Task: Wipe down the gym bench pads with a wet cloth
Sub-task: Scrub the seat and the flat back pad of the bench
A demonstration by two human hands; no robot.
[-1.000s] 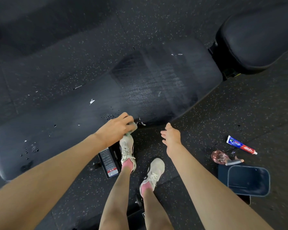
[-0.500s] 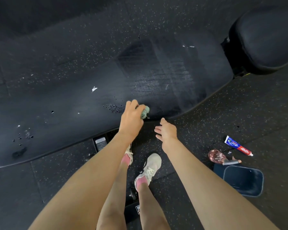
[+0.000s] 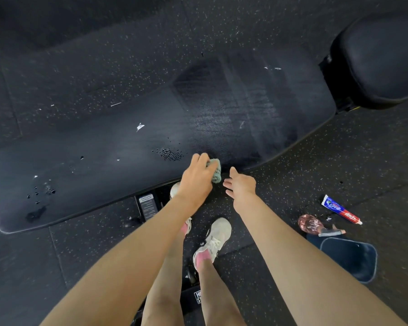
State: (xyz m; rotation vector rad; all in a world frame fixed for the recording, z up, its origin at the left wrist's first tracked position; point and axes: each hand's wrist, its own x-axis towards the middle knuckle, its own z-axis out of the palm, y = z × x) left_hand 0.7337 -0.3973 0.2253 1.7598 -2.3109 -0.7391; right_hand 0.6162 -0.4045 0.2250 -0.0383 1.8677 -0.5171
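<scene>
Green cloth [image 3: 216, 171], mostly hidden by left hand [image 3: 196, 178] clutching it at pad [image 3: 104, 161] edge; right hand [image 3: 242, 185] alongside, fingers straight, apart.

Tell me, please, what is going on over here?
A person is wiping the long black padded gym bench. Their left grip holds a crumpled pale green cloth at the pad's near edge; the right grip hovers open beside it, holding nothing. The pad's right part is streaked wet, while black crumbs and white flecks lie on the left part.

cloth [image 3: 216, 171] mostly hidden under left hand [image 3: 196, 182], seat pad [image 3: 382, 60] cropped at right edge
</scene>
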